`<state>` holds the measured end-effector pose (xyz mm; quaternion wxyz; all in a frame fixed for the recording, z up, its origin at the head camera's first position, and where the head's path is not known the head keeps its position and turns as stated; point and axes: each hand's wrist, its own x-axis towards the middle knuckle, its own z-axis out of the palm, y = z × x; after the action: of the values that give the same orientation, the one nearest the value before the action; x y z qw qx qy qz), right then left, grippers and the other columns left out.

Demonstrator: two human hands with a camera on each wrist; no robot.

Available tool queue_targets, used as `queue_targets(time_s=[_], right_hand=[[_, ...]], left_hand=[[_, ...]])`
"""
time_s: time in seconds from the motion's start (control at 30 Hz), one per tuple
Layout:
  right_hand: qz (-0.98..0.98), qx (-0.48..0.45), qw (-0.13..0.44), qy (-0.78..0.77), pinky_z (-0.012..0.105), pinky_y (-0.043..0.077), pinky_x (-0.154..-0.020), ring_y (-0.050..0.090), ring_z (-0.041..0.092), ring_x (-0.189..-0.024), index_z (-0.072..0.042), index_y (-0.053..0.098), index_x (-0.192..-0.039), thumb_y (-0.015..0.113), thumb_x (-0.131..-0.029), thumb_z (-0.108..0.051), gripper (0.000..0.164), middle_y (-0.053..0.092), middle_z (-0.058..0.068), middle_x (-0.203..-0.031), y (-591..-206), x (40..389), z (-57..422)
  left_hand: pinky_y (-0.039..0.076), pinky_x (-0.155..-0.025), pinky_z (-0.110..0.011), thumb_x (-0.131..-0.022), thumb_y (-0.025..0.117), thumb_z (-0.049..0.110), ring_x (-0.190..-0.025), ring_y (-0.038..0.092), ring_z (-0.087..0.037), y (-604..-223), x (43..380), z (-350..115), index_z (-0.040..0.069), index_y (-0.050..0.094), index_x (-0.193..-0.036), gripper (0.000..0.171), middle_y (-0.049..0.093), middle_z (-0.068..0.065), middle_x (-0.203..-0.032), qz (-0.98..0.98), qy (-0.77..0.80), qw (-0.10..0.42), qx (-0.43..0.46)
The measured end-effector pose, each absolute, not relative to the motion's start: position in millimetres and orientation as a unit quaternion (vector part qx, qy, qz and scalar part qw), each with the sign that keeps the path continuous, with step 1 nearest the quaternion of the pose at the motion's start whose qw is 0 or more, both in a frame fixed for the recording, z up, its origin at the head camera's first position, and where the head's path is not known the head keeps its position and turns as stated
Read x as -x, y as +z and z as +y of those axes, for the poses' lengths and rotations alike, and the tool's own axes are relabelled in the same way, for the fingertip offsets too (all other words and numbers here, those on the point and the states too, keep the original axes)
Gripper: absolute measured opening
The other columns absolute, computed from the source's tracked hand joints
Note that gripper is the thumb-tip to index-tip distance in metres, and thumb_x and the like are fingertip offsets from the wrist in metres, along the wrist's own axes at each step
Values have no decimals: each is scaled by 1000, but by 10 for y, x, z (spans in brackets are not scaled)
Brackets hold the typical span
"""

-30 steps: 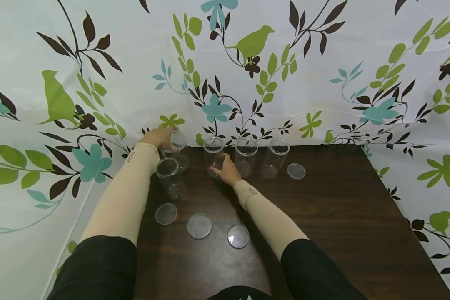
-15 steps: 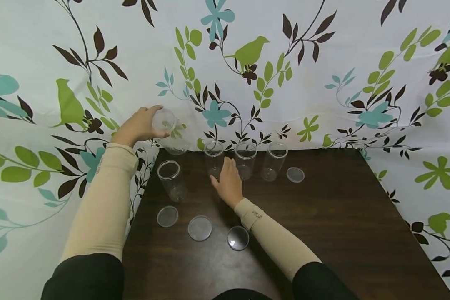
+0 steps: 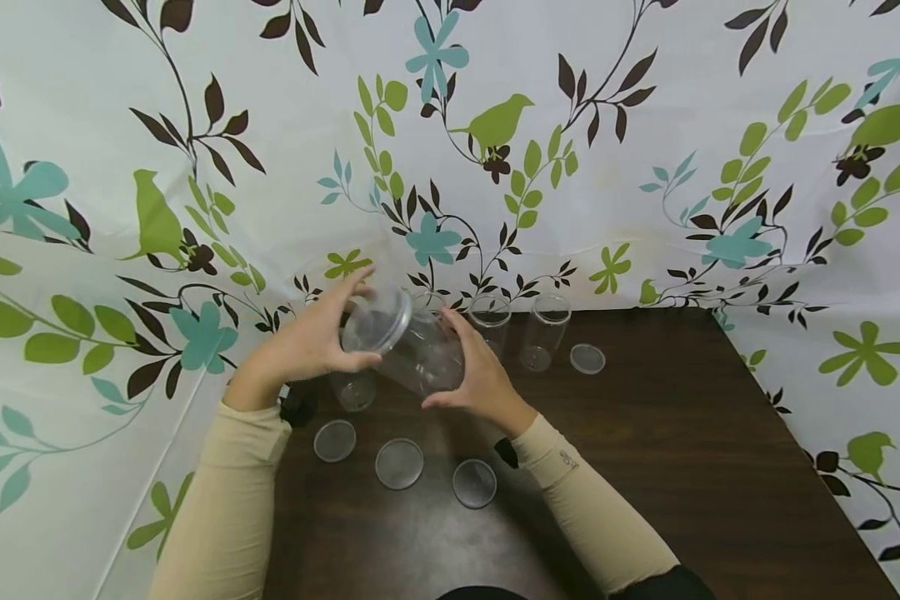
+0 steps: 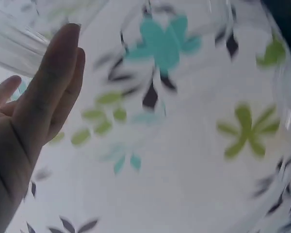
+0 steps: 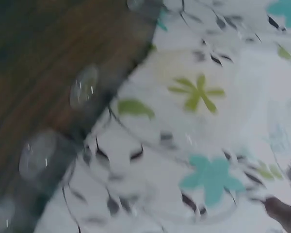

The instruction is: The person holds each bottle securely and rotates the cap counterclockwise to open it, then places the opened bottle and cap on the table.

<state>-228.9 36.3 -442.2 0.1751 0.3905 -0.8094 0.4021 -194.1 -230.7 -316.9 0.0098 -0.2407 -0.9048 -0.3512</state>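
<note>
A large clear jar (image 3: 423, 358) is tilted above the table, between both hands. My left hand (image 3: 307, 346) grips its upper-left end, thumb below and fingers above. My right hand (image 3: 483, 379) curves round the opposite, lower-right end, with the thumb underneath. In the left wrist view, the left hand (image 4: 39, 92) shows at the left, beside a blurred clear rim (image 4: 19, 46). The right wrist view catches just a fingertip (image 5: 283, 213) at its lower right edge. Behind the held jar, another clear jar (image 3: 429, 302) is partly hidden.
Clear jars stand at the back, one (image 3: 490, 312) beside another (image 3: 546, 333). A further jar (image 3: 355, 390) is at the left under my left hand. Flat clear lids lie in front, including one (image 3: 399, 463), and another lid (image 3: 587, 358) lies right of the jars. Patterned cloth (image 3: 615, 183) rises behind the table.
My left hand lifted the large jar from the back left, tilted it and brought it rightward. My right hand left the standing jar and rose to the lifted one.
</note>
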Motion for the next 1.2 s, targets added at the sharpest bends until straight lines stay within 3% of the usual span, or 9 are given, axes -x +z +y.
queue_targets(time_s=[0.1,0.27,0.4,0.5,0.7,0.83,0.93,1.1,1.2], right_hand=[[-826,-392,143,378,47,46,-103,54,28,-130,-10,22,-160,102,-48,-43,142,49,10,-152,-4402,2161,559],[-821,-374,47,428,51,47,-102,51,29,-134,-18,13,-163,102,-56,-33,140,45,13,-155,-4560,2059,752],[-785,-387,-5,485,50,42,-106,46,29,-136,-13,20,-161,100,-59,-21,130,41,13,-155,-4697,2060,843],[-763,-395,-40,510,46,41,-107,46,27,-133,-14,24,-159,98,-61,-17,123,43,12,-152,-4759,2056,898],[-746,-395,-102,526,45,34,-113,42,25,-137,-20,20,-160,96,-66,-17,121,39,7,-154,-4849,2008,958],[-750,-384,-117,526,43,35,-111,44,24,-134,-21,21,-159,96,-67,-19,118,41,5,-151,-4907,1981,986],[-755,-375,-111,527,42,36,-111,45,23,-133,-21,23,-158,96,-66,-21,117,43,5,-149,-4930,1969,1006],[-757,-371,-95,530,40,34,-112,43,23,-135,-20,23,-159,95,-67,-20,117,40,5,-151,-4973,1966,1035],[-759,-367,-87,531,40,33,-113,42,23,-136,-19,23,-159,94,-67,-20,116,39,5,-152,-5004,1965,1054]], left_hand=[[50,-95,-52,-72,91,23,-120,56,-33,-3386,1799,-2077,12,15,-161,118,47,-17,-145,-886,-381,18,263],[41,-105,-52,-69,93,24,-130,46,-29,-3803,1661,-1825,12,20,-161,117,42,-10,-151,-843,-469,35,261],[39,-108,-40,-72,94,37,-137,40,-31,-4130,1658,-1741,17,15,-163,122,35,-11,-157,-759,-591,-6,274],[39,-108,-32,-71,93,46,-137,39,-35,-4285,1696,-1690,15,15,-163,124,35,-15,-157,-693,-655,-48,298],[36,-111,-42,-71,92,46,-136,39,-40,-4434,1709,-1596,10,24,-160,118,39,-15,-156,-647,-688,-68,321],[33,-111,-54,-75,91,39,-133,38,-50,-4498,1680,-1529,7,29,-158,108,43,-16,-153,-646,-695,-54,311],[32,-110,-59,-76,91,31,-133,38,-50,-4544,1677,-1471,8,31,-157,103,43,-16,-153,-637,-708,-49,300],[34,-111,-52,-76,91,34,-135,40,-44,-4626,1676,-1383,9,32,-156,103,41,-14,-156,-631,-719,-33,291],[38,-110,-44,-76,91,38,-135,36,-49,-4677,1670,-1329,7,32,-155,103,39,-16,-156,-624,-725,-22,290]])
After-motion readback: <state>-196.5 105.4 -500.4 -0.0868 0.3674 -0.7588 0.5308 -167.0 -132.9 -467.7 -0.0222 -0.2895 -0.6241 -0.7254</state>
